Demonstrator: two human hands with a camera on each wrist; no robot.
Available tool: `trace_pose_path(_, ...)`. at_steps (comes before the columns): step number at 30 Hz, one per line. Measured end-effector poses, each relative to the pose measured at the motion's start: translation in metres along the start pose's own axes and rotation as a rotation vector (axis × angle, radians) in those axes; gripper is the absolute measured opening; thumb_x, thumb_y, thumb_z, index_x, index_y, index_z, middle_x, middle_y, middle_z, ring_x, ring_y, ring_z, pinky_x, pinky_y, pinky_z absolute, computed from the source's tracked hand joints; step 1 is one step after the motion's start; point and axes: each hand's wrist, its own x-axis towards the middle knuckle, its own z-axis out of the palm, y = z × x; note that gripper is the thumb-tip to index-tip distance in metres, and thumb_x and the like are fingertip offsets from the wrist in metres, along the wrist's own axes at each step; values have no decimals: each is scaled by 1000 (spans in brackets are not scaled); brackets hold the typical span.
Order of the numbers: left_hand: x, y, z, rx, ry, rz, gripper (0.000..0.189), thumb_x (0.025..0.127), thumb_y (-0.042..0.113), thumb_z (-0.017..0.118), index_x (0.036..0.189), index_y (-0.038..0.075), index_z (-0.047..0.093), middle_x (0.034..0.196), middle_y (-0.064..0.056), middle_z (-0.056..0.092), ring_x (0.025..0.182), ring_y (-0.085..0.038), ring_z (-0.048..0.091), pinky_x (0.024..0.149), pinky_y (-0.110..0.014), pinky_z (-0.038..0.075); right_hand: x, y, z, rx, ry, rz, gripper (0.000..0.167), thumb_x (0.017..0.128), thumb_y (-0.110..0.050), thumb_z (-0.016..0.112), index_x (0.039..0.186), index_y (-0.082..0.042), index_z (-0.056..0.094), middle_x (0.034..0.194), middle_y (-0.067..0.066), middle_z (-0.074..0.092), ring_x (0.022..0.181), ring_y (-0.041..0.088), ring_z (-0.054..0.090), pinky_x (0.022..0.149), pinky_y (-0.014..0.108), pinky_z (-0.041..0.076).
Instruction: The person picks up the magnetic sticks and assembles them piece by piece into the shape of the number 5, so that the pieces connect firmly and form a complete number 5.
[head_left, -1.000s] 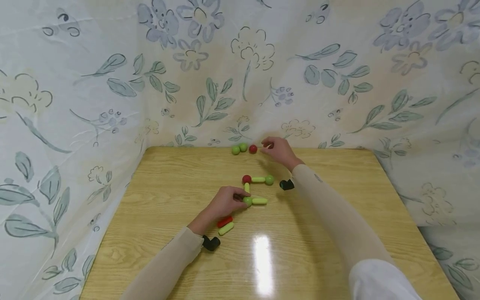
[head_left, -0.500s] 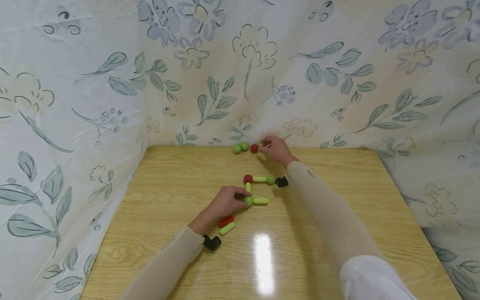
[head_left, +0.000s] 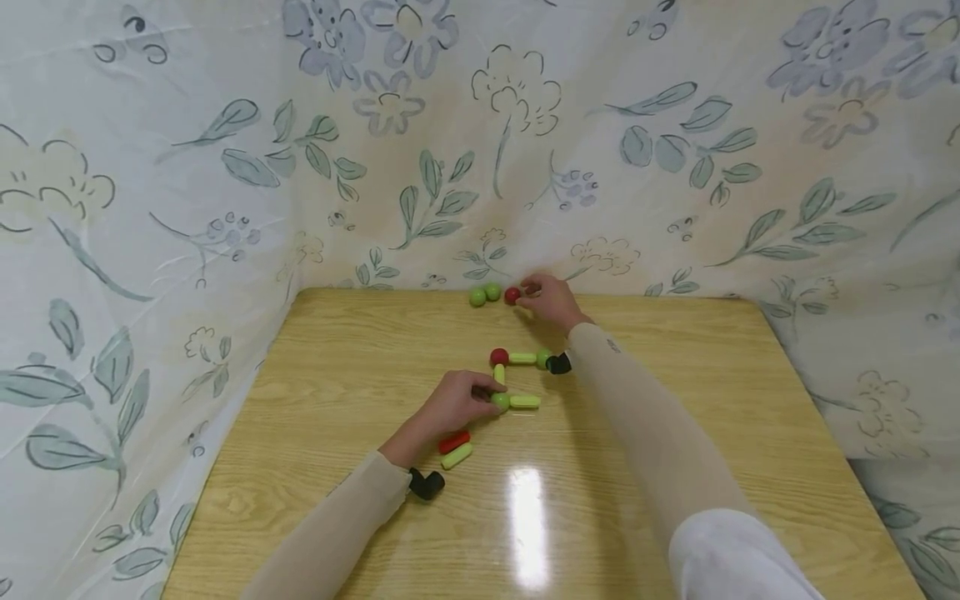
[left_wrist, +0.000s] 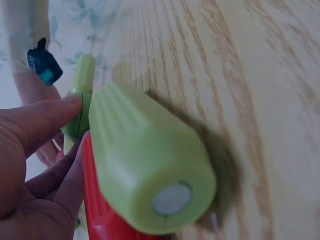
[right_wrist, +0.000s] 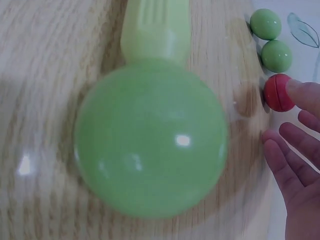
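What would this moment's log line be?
left hand: pinching green ball; right hand: at red ball; beside it: two green balls; near left hand: red rod, pale green rod

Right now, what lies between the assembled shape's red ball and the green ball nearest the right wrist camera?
A yellow-green rod lies between the red ball and the green ball in the head view.

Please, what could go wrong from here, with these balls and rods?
The far red ball is round; a nudge from the right hand could roll it into the green pair. The right wrist camera, seemingly close to the end ball, might knock it. The left hand, pinching the corner ball, could shift the rods touching it.
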Motion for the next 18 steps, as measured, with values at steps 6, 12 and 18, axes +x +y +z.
trace_pose_path(6, 1, -1, -1, 24, 3, 24, 29, 92, 11, 89, 120, 12, 83, 99, 7, 74, 88, -9, 67, 80, -28, 58, 6, 0, 7, -12, 8, -18, 37, 102, -18, 78, 134, -3, 69, 128, 15, 70, 122, 33, 64, 106, 48, 52)
trace_pose_path(12, -1, 1, -2, 33, 4, 25, 28, 92, 11, 89, 120, 12, 84, 99, 7, 74, 88, -8, 67, 80, -27, 58, 13, 0, 13, -57, 6, -30, 31, 102, -21, 79, 128, -5, 72, 124, 12, 72, 118, 31, 66, 103, 46, 53)
trace_pose_path(18, 0, 1, -1, 54, 6, 21, 29, 92, 11, 89, 120, 12, 83, 98, 8, 74, 88, -8, 67, 81, -27, 57, 14, -3, 15, -97, 16, -41, 27, 103, -16, 77, 127, -4, 72, 124, 14, 72, 118, 31, 66, 104, 47, 53)
